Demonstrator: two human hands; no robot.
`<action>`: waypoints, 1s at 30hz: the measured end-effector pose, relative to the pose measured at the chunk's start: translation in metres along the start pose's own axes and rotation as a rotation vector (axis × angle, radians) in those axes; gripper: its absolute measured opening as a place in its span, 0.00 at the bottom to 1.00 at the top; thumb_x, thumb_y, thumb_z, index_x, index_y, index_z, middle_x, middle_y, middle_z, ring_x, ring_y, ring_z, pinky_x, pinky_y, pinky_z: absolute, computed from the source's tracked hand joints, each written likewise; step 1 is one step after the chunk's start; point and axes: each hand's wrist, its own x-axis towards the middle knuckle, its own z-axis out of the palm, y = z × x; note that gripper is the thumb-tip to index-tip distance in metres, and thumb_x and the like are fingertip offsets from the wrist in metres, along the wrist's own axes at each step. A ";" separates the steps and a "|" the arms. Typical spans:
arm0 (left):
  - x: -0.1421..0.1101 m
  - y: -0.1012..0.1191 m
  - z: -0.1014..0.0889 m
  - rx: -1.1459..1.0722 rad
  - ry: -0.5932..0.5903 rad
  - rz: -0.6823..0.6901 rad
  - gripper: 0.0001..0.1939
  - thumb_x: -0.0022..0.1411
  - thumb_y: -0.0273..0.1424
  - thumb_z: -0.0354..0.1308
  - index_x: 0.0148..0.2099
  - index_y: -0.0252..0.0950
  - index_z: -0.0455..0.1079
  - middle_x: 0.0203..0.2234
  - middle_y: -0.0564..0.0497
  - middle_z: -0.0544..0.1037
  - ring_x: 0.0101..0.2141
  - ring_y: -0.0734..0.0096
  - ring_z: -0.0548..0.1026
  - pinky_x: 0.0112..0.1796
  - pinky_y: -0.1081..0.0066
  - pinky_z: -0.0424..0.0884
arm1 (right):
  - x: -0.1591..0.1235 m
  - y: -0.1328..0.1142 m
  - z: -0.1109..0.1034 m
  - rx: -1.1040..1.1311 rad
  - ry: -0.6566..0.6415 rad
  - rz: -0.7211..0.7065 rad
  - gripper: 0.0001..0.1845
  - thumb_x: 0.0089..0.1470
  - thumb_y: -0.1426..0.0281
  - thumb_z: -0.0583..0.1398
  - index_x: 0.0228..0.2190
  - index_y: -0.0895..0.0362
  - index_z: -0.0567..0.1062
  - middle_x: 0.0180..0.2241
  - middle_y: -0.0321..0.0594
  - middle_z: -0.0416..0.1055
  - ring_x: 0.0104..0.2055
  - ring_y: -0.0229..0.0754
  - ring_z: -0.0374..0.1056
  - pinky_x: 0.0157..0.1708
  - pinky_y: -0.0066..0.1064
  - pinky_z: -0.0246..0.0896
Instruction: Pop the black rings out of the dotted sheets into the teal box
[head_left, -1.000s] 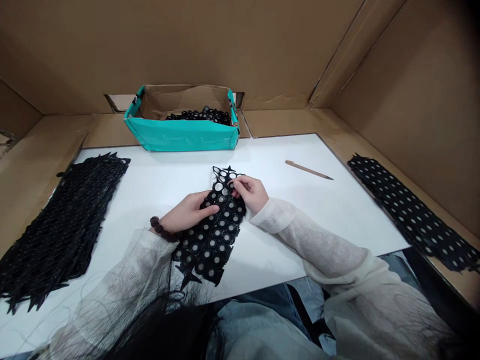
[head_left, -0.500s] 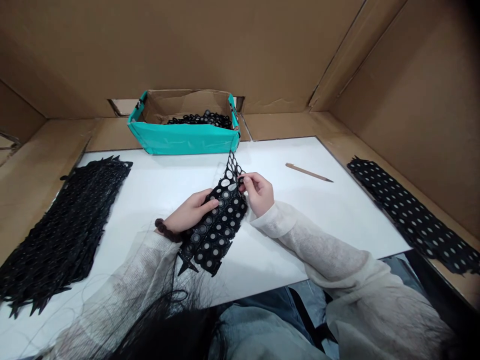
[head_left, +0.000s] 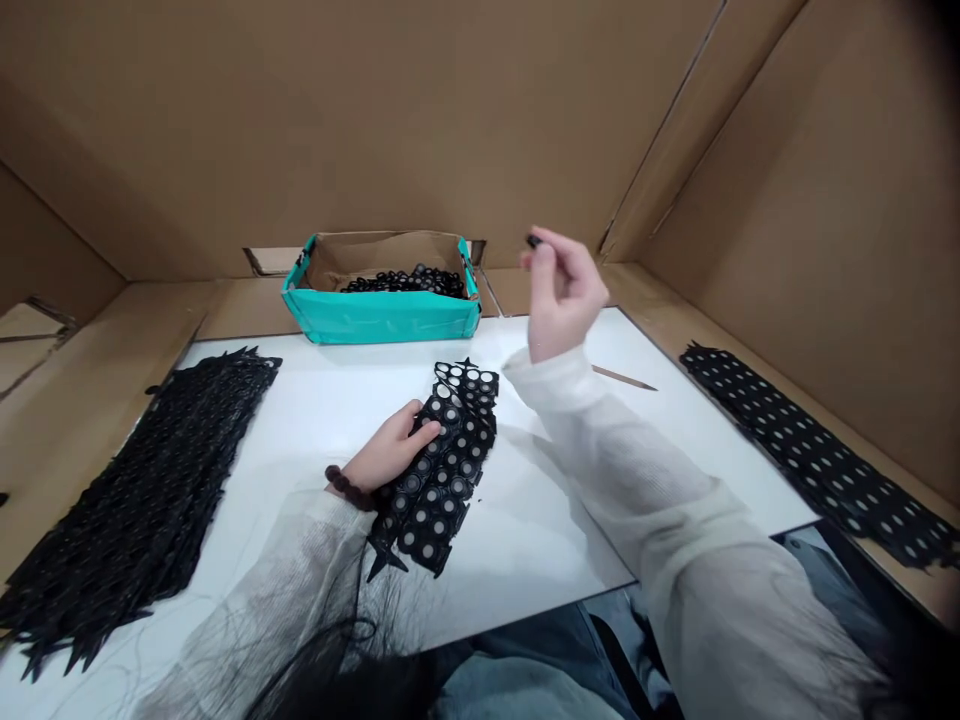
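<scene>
My left hand [head_left: 390,450] grips the left edge of a black perforated rubber-like sheet [head_left: 442,500], thumb on top. Pale grey discs show in most of the sheet's round cells, while white shows through several holes at its far end. Raised above the table's far right side, my right hand [head_left: 568,290] pinches a small black piece [head_left: 533,241] between thumb and fingertips. The piece is too small to make out fully. It is well apart from the sheet.
A teal-sided cardboard box [head_left: 382,318] at the back holds many black ring-like pieces [head_left: 424,282]. Black perforated sheets [head_left: 150,490] are piled at left. Another dotted black strip [head_left: 802,440] lies along the right ledge. A pencil-like stick [head_left: 628,379] rests behind my right forearm. Cardboard walls surround the table.
My right hand has moved up and away from the sheet with the small black piece. The sheet's far end has dropped flatter. The view has tilted upward slightly.
</scene>
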 end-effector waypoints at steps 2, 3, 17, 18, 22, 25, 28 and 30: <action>-0.001 0.001 -0.001 -0.002 -0.016 0.003 0.13 0.62 0.42 0.49 0.34 0.37 0.55 0.26 0.56 0.61 0.30 0.71 0.62 0.34 0.69 0.60 | 0.018 0.005 0.028 -0.034 -0.149 -0.071 0.23 0.63 0.58 0.42 0.50 0.53 0.65 0.45 0.43 0.67 0.49 0.42 0.67 0.49 0.42 0.64; -0.001 0.001 -0.001 -0.013 -0.022 0.006 0.13 0.62 0.42 0.49 0.34 0.37 0.55 0.26 0.56 0.61 0.30 0.71 0.62 0.35 0.69 0.60 | 0.024 0.009 0.042 -0.057 -0.222 -0.093 0.23 0.62 0.58 0.44 0.53 0.53 0.63 0.46 0.43 0.67 0.50 0.43 0.67 0.51 0.43 0.63; 0.002 0.002 -0.003 -0.125 -0.026 0.042 0.16 0.60 0.42 0.51 0.37 0.33 0.65 0.30 0.52 0.72 0.33 0.68 0.68 0.35 0.70 0.64 | -0.105 -0.042 -0.018 0.158 -0.527 -0.150 0.08 0.58 0.74 0.51 0.39 0.56 0.67 0.36 0.43 0.70 0.41 0.40 0.67 0.43 0.35 0.67; 0.001 0.003 -0.003 -0.123 -0.025 0.050 0.15 0.61 0.42 0.51 0.38 0.33 0.66 0.31 0.52 0.72 0.34 0.68 0.68 0.36 0.70 0.64 | -0.117 -0.043 -0.020 0.142 -0.573 -0.123 0.09 0.57 0.73 0.52 0.40 0.56 0.67 0.37 0.44 0.69 0.43 0.42 0.66 0.44 0.37 0.67; 0.000 0.003 -0.007 -0.119 -0.062 0.050 0.16 0.62 0.42 0.48 0.41 0.34 0.65 0.34 0.51 0.72 0.38 0.66 0.69 0.43 0.67 0.65 | -0.140 -0.038 -0.020 0.103 -0.757 0.016 0.14 0.57 0.73 0.50 0.45 0.59 0.65 0.43 0.49 0.66 0.47 0.45 0.64 0.48 0.41 0.65; -0.001 0.002 -0.009 -0.082 -0.098 0.048 0.16 0.60 0.40 0.52 0.45 0.34 0.65 0.41 0.48 0.73 0.46 0.61 0.69 0.49 0.62 0.64 | -0.138 -0.034 -0.018 0.158 -0.819 0.039 0.15 0.57 0.74 0.49 0.46 0.59 0.65 0.42 0.48 0.67 0.46 0.43 0.65 0.48 0.40 0.65; -0.002 0.002 -0.009 -0.053 -0.141 0.082 0.21 0.59 0.37 0.54 0.53 0.35 0.63 0.50 0.46 0.71 0.53 0.58 0.65 0.55 0.60 0.59 | -0.133 -0.032 -0.018 0.233 -0.821 0.112 0.15 0.58 0.71 0.50 0.46 0.59 0.66 0.41 0.47 0.67 0.44 0.42 0.66 0.46 0.39 0.67; -0.003 0.002 -0.009 -0.053 -0.176 0.108 0.23 0.60 0.36 0.53 0.57 0.36 0.61 0.55 0.46 0.67 0.56 0.59 0.63 0.58 0.61 0.55 | -0.130 -0.030 -0.017 0.262 -0.821 0.169 0.15 0.58 0.68 0.52 0.45 0.59 0.68 0.38 0.45 0.68 0.41 0.41 0.67 0.42 0.38 0.67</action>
